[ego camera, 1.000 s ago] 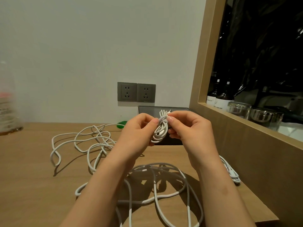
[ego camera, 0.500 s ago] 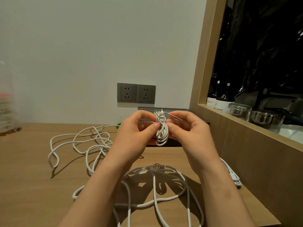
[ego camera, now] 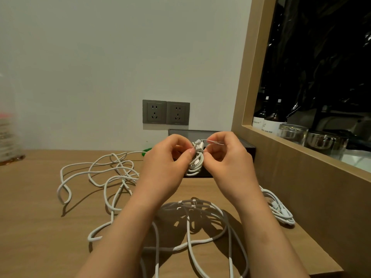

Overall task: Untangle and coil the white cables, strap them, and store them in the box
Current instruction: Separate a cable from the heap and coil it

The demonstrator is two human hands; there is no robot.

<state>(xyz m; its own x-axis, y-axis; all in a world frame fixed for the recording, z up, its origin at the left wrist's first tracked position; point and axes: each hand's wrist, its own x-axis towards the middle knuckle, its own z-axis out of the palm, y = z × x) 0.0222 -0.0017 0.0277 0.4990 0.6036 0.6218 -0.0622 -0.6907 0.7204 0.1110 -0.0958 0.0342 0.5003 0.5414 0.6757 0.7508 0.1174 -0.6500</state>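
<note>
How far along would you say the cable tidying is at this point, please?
Done: one coiled cable lies by the right wall, though not boxed. In hand: the left hand pinches a small coil while the right hand works a thin tie at its top. Left: the loose cables on the table need untangling, and I cannot see anything inside the dark box.

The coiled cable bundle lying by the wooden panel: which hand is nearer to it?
Right. The right hand is raised just up-left of that strapped bundle; the left hand is further left, across the small coil that both hands hold.
</note>
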